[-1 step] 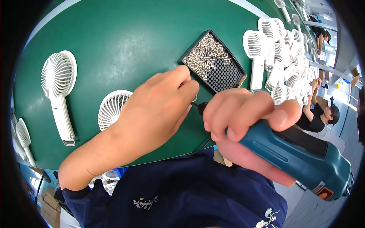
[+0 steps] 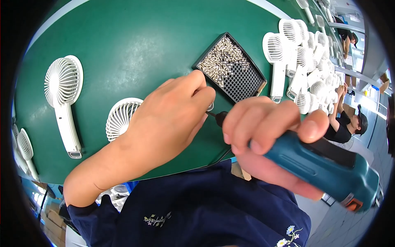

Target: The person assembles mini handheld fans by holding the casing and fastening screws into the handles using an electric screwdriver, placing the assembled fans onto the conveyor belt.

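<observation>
A white handheld fan (image 2: 123, 118) lies on the green table with its slatted head showing. My left hand (image 2: 175, 107) is closed over its handle, most of which it hides. In my right hand (image 2: 263, 127) is a teal electric screwdriver (image 2: 317, 164), fingers wrapped round its front part. Its thin dark bit reaches the end of the fan's handle beside my left fingertips; whether the tip touches a screw is hidden. Just beyond both hands sits a black screw tray (image 2: 258, 88) with a perforated bed, holding many small screws (image 2: 222, 57).
Another white fan (image 2: 63, 90) lies to the left on the green table (image 2: 164, 33), and more sit at the far left edge. A heap of white fans (image 2: 304, 57) covers the right side. Beyond it, a person in black (image 2: 345, 125) sits with hands near the heap.
My right hand and the screwdriver have shifted slightly right, away from my left hand, and a bit more of the screwdriver's nose shows. My left hand has stayed still.
</observation>
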A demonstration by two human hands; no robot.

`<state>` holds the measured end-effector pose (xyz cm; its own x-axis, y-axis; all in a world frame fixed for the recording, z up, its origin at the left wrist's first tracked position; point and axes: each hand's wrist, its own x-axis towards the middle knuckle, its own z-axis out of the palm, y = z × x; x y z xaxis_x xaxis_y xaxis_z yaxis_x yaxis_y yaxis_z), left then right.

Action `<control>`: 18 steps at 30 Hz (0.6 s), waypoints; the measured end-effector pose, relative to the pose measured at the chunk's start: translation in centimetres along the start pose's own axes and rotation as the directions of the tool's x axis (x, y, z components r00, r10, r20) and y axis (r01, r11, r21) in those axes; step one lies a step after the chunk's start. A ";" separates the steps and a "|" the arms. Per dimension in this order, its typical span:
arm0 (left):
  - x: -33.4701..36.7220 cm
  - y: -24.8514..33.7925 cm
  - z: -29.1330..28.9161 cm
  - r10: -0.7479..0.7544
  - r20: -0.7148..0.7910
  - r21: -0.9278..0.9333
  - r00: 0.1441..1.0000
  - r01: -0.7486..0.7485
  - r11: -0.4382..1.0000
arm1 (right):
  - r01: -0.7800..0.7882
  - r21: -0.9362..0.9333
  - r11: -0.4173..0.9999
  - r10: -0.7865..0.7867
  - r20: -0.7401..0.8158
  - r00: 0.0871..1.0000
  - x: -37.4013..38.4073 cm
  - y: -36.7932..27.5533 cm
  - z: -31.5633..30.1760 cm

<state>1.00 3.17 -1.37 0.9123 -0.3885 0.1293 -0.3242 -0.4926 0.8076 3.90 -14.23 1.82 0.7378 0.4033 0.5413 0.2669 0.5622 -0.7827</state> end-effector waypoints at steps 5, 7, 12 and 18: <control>0.0 0.5 -1.0 0.003 -0.081 0.112 0.997 0.006 0.994 | 0.075 0.031 0.997 -0.071 -0.115 0.991 0.6 -1.2 -1.7; -0.6 0.5 -2.0 -0.186 0.024 0.297 0.982 0.171 0.940 | 0.057 0.072 0.996 -0.050 -0.090 0.995 0.8 -0.9 -2.4; -0.4 -0.5 -2.4 -0.143 0.096 0.211 0.985 0.120 0.970 | -0.081 0.028 0.996 0.078 0.094 0.992 1.5 0.2 -2.5; -0.4 -0.8 -2.2 -0.102 0.080 0.221 0.992 0.082 0.972 | -0.145 0.056 0.988 0.139 0.094 0.986 1.8 0.5 -2.0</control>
<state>1.46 5.42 -0.81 0.9176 -0.3975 0.0002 -0.2959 -0.6828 0.6680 6.56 -14.68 1.82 0.7062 0.5435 0.4536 0.1223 0.5375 -0.8344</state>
